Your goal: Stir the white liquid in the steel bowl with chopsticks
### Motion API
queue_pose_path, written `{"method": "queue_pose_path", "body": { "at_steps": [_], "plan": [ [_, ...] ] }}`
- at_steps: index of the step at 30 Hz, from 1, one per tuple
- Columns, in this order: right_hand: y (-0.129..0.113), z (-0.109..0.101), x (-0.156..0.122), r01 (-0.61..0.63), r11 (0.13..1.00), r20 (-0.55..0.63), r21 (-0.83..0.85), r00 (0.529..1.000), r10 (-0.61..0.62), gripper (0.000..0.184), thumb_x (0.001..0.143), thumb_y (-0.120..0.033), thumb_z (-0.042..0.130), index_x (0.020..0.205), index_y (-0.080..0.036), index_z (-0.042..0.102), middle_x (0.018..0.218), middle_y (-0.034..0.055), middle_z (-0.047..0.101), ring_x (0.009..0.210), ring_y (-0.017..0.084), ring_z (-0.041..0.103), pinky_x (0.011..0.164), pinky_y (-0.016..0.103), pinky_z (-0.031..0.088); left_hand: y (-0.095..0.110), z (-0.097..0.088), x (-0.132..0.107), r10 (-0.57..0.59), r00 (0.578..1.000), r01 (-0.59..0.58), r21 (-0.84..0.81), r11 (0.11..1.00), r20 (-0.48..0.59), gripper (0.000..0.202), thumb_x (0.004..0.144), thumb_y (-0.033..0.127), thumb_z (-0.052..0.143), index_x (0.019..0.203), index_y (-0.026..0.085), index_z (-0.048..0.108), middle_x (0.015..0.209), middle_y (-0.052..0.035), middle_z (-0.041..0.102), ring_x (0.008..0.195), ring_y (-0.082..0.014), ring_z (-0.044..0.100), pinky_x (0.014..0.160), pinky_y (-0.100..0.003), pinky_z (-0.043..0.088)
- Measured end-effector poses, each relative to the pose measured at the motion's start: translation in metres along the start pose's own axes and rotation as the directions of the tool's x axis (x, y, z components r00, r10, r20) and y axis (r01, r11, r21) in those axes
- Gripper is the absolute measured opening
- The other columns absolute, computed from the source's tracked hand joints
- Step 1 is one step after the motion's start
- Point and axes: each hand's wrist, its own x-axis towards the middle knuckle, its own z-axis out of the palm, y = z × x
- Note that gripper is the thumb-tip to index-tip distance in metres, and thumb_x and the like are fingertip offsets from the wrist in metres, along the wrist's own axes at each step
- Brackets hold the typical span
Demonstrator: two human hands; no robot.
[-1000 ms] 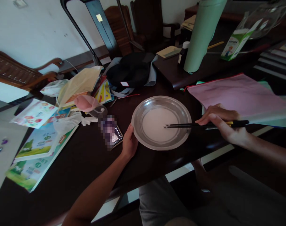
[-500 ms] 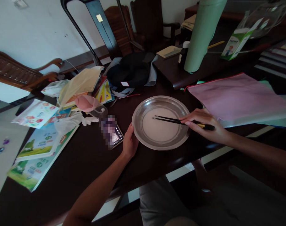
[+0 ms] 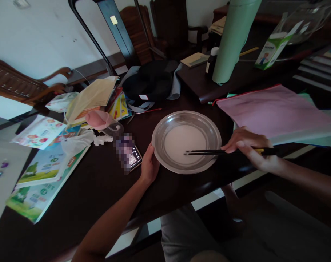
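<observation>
Head view: both hands on the job, metal dish at frame center

Left hand has the dish by its left rim: thumb against the edge, other fingers mostly hidden. Right hand, right of center, fingers closed around black chopsticks. Chopsticks cross the right rim, tips nearly together over the pale liquid; can't tell if they touch it.

Clearances: phone just beside the left hand, tight on that side. Pink folder crowds the right hand from above. Black bag sits upper center, a strip of desk between it and the far rim. Desk's front edge runs near the dish's lower rim. Widest room: lower left, from left forearm to books.
</observation>
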Motion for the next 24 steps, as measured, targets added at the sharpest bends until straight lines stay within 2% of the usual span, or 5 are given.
{"method": "queue_pose_path", "body": {
  "at_steps": [4, 9, 12, 18, 24],
  "plan": [
    [0.005, 0.016, 0.004, 0.054, 0.992, 0.073, -0.113, 0.996, -0.046, 0.022, 0.107, -0.025, 0.054, 0.097, -0.025, 0.074, 0.091, 0.0004, 0.083, 0.079, 0.017, 0.076, 0.073, 0.039, 0.050, 0.000, -0.001, 0.000, -0.008, 1.000, 0.008, 0.013, 1.000, -0.010, 0.032, 0.086, 0.048, 0.074, 0.107, 0.023, 0.075, 0.120, -0.0056, 0.079, 0.134, -0.0317, 0.064, 0.116, -0.047, 0.050],
    [0.012, 0.024, 0.010, 0.022, 0.983, 0.114, -0.181, 0.993, -0.001, 0.017, 0.104, -0.026, 0.059, 0.103, -0.025, 0.076, 0.100, 0.0041, 0.084, 0.085, 0.020, 0.078, 0.073, 0.040, 0.051, 0.000, -0.002, 0.000, -0.010, 1.000, 0.010, 0.020, 1.000, -0.002, 0.037, 0.086, 0.050, 0.074, 0.113, 0.024, 0.075, 0.125, -0.0060, 0.078, 0.135, -0.0319, 0.063, 0.116, -0.047, 0.049],
    [0.014, 0.019, 0.009, -0.024, 0.979, 0.064, -0.200, 0.997, 0.037, 0.014, 0.104, -0.029, 0.061, 0.103, -0.028, 0.075, 0.104, 0.0029, 0.085, 0.086, 0.022, 0.078, 0.074, 0.042, 0.051, 0.000, -0.001, 0.000, -0.015, 1.000, 0.015, 0.012, 1.000, -0.003, 0.037, 0.086, 0.049, 0.075, 0.114, 0.024, 0.075, 0.126, -0.0059, 0.078, 0.135, -0.0326, 0.063, 0.115, -0.048, 0.050],
    [0.009, -0.002, 0.003, -0.104, 0.983, -0.090, -0.150, 0.992, 0.091, 0.027, 0.107, -0.031, 0.053, 0.089, -0.033, 0.074, 0.086, -0.0002, 0.081, 0.073, 0.024, 0.073, 0.074, 0.047, 0.047, 0.001, 0.000, -0.001, -0.015, 1.000, 0.015, -0.005, 1.000, -0.001, 0.036, 0.086, 0.049, 0.075, 0.112, 0.025, 0.077, 0.123, -0.0049, 0.079, 0.132, -0.0323, 0.065, 0.113, -0.047, 0.051],
    [0.001, -0.004, -0.003, -0.078, 0.997, -0.068, 0.000, 0.995, 0.078, 0.034, 0.110, -0.033, 0.046, 0.088, -0.036, 0.072, 0.079, -0.0015, 0.079, 0.068, 0.023, 0.071, 0.074, 0.051, 0.048, 0.001, -0.001, 0.000, -0.006, 1.000, 0.006, 0.002, 1.000, 0.004, 0.031, 0.086, 0.047, 0.076, 0.107, 0.024, 0.077, 0.121, -0.0047, 0.079, 0.132, -0.0322, 0.065, 0.114, -0.047, 0.050]
  ]
}}
